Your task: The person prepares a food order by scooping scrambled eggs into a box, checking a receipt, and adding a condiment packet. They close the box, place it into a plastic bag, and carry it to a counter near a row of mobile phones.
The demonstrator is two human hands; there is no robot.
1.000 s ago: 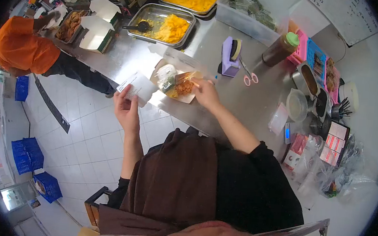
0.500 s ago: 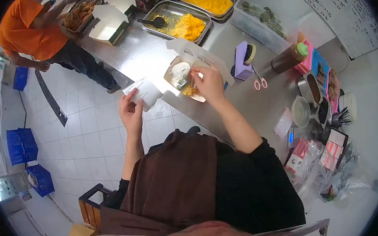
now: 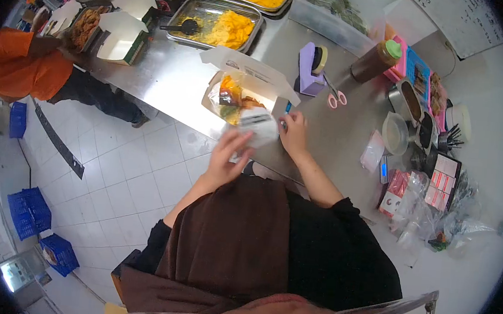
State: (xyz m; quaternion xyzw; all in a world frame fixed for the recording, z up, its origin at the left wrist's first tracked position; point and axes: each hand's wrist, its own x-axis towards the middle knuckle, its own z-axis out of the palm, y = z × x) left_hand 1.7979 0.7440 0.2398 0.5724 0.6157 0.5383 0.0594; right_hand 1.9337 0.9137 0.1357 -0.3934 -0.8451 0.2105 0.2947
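Counter under the lot. Orange sleeve of co-worker, well left of food box. Steel tray w/ yellow food, beyond box & slightly L. Food box itself on counter, nr front edge, lid up on far side. Sauce bottle & purple holder beyond box, to R; bottle further out.

Left hand on near side of box, fingers apparently clamped on paper, blurred. Right hand just off near-R corner of box, fingers bent; can't tell if together or touching paper. Paper overlapping near-R rim in view; contact unclear. Scissors R of box. Small packet inside box, L half.

Just changed: right hand out of box, paper swung over from L of it. Prob means focus off food, onto paper.

Diff vs 1 s ago: packet seemingly shifted from R half to L, white mound now mostly covered.
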